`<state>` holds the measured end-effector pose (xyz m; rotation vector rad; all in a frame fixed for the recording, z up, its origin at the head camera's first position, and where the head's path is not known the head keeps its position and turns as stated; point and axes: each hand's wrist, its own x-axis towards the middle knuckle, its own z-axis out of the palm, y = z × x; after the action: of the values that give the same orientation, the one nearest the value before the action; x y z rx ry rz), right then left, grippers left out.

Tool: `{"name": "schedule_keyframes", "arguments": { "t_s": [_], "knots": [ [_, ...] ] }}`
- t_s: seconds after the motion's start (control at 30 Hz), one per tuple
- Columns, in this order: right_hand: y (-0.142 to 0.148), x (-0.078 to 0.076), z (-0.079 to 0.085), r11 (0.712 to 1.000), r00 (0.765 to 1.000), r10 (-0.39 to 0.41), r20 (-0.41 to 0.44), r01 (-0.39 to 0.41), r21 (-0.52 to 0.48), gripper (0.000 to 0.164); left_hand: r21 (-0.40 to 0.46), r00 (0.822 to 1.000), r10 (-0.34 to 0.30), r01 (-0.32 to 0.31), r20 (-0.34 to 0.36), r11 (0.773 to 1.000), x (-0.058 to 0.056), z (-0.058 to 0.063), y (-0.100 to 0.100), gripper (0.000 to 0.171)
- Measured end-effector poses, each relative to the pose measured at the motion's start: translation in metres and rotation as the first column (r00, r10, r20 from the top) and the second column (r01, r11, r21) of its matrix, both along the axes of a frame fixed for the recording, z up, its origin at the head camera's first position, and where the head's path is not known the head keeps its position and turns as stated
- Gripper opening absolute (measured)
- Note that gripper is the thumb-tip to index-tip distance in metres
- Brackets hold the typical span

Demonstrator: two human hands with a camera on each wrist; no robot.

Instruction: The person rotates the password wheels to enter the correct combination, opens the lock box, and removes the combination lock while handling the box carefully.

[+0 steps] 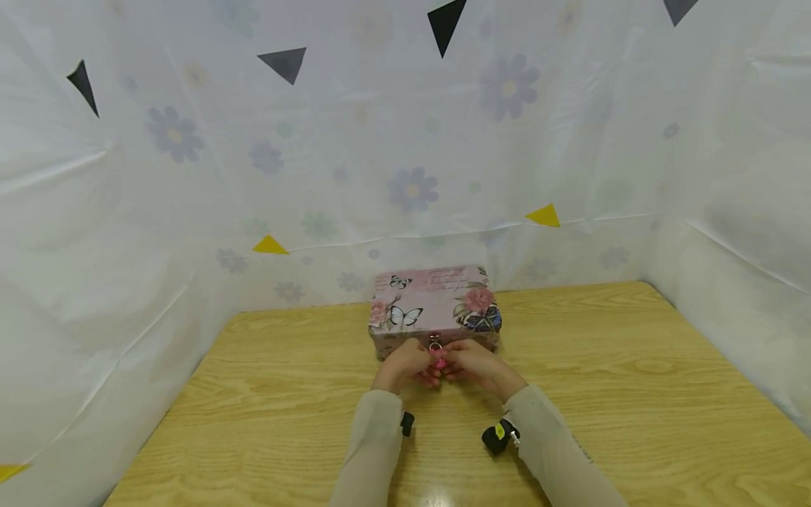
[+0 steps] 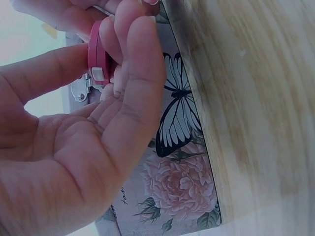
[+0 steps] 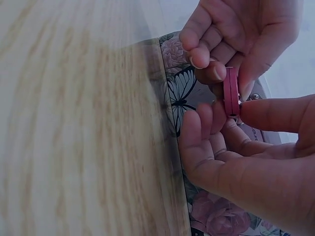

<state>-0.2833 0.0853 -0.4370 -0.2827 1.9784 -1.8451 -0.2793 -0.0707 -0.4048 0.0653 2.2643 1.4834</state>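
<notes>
A pink padlock with a metal shackle hangs at the front clasp of a pink box printed with butterflies and roses. My left hand pinches one side of the padlock between thumb and fingers. On the other side, the thumb and index finger of my right hand hold it too. The padlock's narrow edge faces the right wrist view, with both hands' fingers around it. In the left wrist view, a small pale rectangle shows on the red-pink body. Fingers cover much of the padlock.
The box stands near the back edge of a wood-grain table. Behind it hangs a white flower-printed curtain with black, grey and yellow triangles. Black wrist straps show below the sleeves.
</notes>
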Motion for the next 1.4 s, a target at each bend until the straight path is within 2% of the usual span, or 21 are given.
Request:
{"name": "schedule_keyframes", "arguments": {
  "t_s": [0.23, 0.37, 0.57, 0.7, 0.77, 0.8, 0.87, 0.9, 1.0, 1.1, 1.13, 1.23, 1.4],
  "knots": [
    [0.004, 0.000, -0.002, 1.000, 1.000, -0.017, -0.004, 0.016, -0.007, 0.029, 0.021, 1.000, -0.007, 0.007, -0.005, 1.000, 0.000, -0.002, 0.001, 0.026],
    [0.005, 0.000, -0.003, 0.999, 0.999, -0.036, -0.005, 0.036, -0.009, 0.028, 0.015, 1.000, 0.011, -0.011, -0.024, 1.000, 0.001, 0.000, 0.001, 0.027],
    [0.007, 0.000, -0.002, 0.998, 0.998, -0.065, 0.008, 0.065, 0.000, 0.029, -0.067, 0.994, 0.053, -0.059, -0.095, 0.996, 0.004, 0.007, 0.003, 0.028],
    [0.008, 0.000, -0.002, 0.997, 0.997, -0.072, 0.010, 0.071, 0.004, 0.029, -0.138, 0.986, 0.040, -0.063, -0.163, 0.988, 0.007, 0.015, 0.003, 0.021],
    [0.008, 0.001, -0.002, 0.997, 0.997, -0.076, 0.010, 0.076, 0.002, 0.029, -0.211, 0.976, 0.011, -0.059, -0.218, 0.976, 0.007, 0.018, 0.003, 0.018],
    [0.008, 0.000, -0.002, 0.997, 0.997, -0.075, 0.008, 0.075, 0.001, 0.029, -0.267, 0.964, -0.017, -0.056, -0.264, 0.962, 0.007, 0.019, 0.002, 0.017],
    [0.007, 0.000, -0.002, 0.998, 0.998, -0.063, 0.000, 0.063, 0.001, 0.029, -0.365, 0.942, -0.063, -0.065, -0.329, 0.929, 0.008, 0.021, 0.000, 0.021],
    [0.006, -0.001, -0.002, 0.998, 0.998, -0.057, -0.002, 0.057, -0.001, 0.029, -0.421, 0.929, -0.100, -0.064, -0.356, 0.905, 0.008, 0.021, -0.001, 0.024],
    [0.002, -0.002, -0.003, 0.999, 0.999, -0.031, -0.007, 0.031, -0.007, 0.029, -0.504, 0.912, -0.148, -0.072, -0.384, 0.861, 0.008, 0.019, -0.004, 0.027],
    [0.000, -0.003, -0.004, 1.000, 1.000, -0.027, -0.003, 0.027, -0.013, 0.028, -0.526, 0.912, -0.165, -0.064, -0.376, 0.848, 0.009, 0.013, -0.004, 0.022],
    [-0.001, -0.003, -0.005, 1.000, 1.000, -0.029, -0.003, 0.029, -0.012, 0.028, -0.516, 0.915, -0.150, -0.071, -0.373, 0.854, 0.010, 0.011, -0.003, 0.023],
    [-0.002, -0.003, -0.005, 0.999, 0.999, -0.052, 0.006, 0.052, -0.016, 0.027, -0.515, 0.913, -0.132, -0.095, -0.386, 0.852, 0.012, 0.006, 0.002, 0.037],
    [-0.002, -0.003, -0.004, 0.997, 0.997, -0.073, 0.014, 0.073, -0.031, 0.025, -0.501, 0.894, -0.079, -0.172, -0.440, 0.848, 0.018, 0.001, 0.011, 0.040]
  ]
}}
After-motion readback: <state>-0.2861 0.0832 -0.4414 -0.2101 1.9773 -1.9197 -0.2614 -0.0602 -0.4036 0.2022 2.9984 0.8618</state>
